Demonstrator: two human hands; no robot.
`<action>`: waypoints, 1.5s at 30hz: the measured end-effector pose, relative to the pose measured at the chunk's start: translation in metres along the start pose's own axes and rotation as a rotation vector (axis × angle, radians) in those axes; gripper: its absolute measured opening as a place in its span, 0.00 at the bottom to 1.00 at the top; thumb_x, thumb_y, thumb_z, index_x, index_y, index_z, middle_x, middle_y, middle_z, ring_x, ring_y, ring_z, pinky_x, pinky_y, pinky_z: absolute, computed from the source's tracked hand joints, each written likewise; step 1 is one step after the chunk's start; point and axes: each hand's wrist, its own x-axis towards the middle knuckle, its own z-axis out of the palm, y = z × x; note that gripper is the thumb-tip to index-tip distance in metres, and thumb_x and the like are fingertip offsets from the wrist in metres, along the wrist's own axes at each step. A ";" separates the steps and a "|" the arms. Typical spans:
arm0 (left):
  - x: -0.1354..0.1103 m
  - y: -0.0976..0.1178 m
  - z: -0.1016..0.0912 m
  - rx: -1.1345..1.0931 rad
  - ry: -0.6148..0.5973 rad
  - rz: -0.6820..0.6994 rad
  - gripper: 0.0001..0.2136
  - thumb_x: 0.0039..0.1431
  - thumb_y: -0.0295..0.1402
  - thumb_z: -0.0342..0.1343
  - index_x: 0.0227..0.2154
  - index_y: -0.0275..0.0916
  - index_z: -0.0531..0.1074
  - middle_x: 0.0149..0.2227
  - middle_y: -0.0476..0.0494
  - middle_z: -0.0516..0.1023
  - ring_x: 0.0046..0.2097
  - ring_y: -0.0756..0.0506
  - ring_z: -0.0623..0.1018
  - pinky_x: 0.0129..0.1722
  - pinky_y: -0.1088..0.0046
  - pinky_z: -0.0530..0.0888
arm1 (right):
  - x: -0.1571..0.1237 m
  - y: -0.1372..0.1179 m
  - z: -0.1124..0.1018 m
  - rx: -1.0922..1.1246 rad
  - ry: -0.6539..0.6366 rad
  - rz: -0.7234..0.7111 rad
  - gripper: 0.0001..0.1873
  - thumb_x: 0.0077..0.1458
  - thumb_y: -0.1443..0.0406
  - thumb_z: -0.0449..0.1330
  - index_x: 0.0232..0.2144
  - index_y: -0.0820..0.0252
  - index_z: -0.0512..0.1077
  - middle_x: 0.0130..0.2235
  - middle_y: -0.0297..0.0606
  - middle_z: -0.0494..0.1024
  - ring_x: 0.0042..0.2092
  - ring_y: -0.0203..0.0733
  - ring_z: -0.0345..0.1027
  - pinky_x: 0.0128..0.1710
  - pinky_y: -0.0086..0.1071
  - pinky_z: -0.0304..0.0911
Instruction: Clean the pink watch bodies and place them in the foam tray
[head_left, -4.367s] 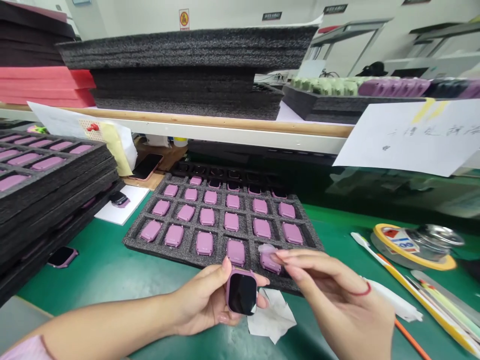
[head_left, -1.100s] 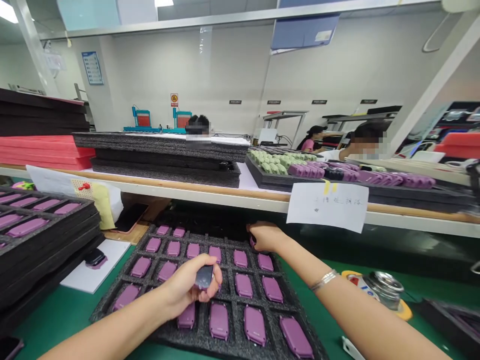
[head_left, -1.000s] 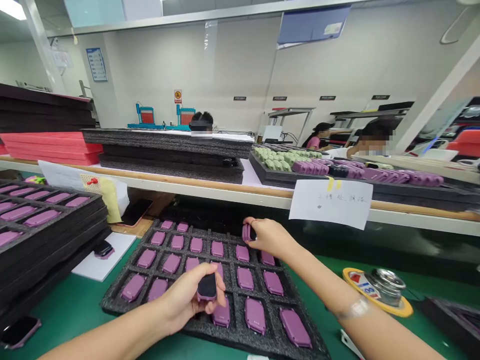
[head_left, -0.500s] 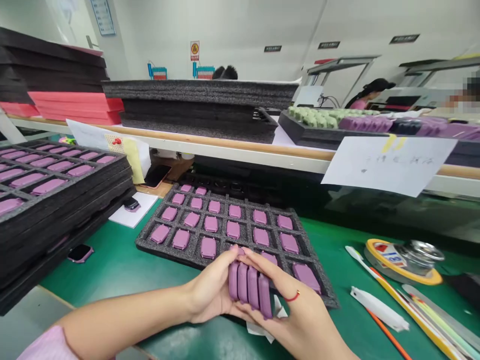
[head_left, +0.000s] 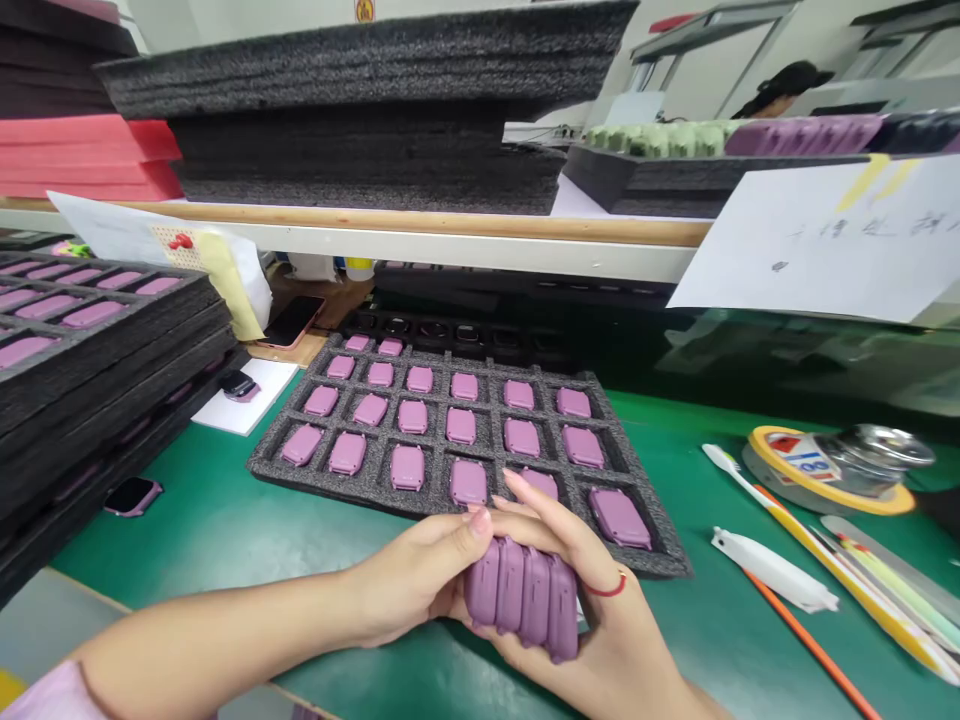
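Note:
A row of several purple watch cases [head_left: 523, 600] stands on edge, pressed together between my two hands just in front of the foam tray. My left hand [head_left: 420, 570] grips the row at its left end, thumb on top; its other fingers are mostly hidden. Around the right end and underneath curls my right hand [head_left: 611, 630], with its upper fingers reaching over the top. Behind them lies the black foam tray [head_left: 337, 494], its pockets holding purple watches such as the near right one [head_left: 619, 517]. The right hand's fingertips partly cover another watch [head_left: 538, 484] in the near row.
Stacked foam trays [head_left: 150, 370] with purple watches stand at left, near a loose watch [head_left: 133, 496] and a phone [head_left: 294, 322]. On the right are a toothbrush [head_left: 795, 530], a white tube [head_left: 776, 570] and a metal-topped bottle [head_left: 870, 460]. A shelf [head_left: 450, 235] crosses above.
The view has tilted down and come nearer the shelf. The held row has turned to show more of its sides. My hands have shifted on it, uncovering another watch in the tray's near row.

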 end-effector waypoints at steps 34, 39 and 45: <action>-0.005 0.002 0.002 0.269 -0.030 0.147 0.20 0.48 0.27 0.68 0.45 0.37 0.72 0.43 0.46 0.75 0.45 0.45 0.76 0.48 0.67 0.74 | -0.008 0.009 0.006 -0.033 -0.031 -0.033 0.47 0.56 0.65 0.68 0.71 0.51 0.50 0.66 0.43 0.68 0.58 0.50 0.73 0.61 0.42 0.69; -0.005 -0.002 -0.001 0.298 -0.001 0.109 0.25 0.43 0.26 0.71 0.47 0.38 0.72 0.45 0.43 0.77 0.47 0.42 0.77 0.47 0.65 0.75 | -0.007 0.004 0.004 0.004 -0.016 -0.040 0.46 0.57 0.63 0.68 0.70 0.51 0.51 0.69 0.44 0.61 0.60 0.54 0.71 0.63 0.46 0.66; -0.003 -0.002 0.000 0.257 -0.053 0.150 0.22 0.44 0.22 0.70 0.44 0.37 0.74 0.42 0.46 0.77 0.44 0.45 0.77 0.45 0.68 0.75 | -0.008 0.005 0.005 0.001 -0.027 -0.057 0.43 0.57 0.62 0.68 0.69 0.49 0.53 0.69 0.42 0.62 0.62 0.52 0.69 0.62 0.43 0.68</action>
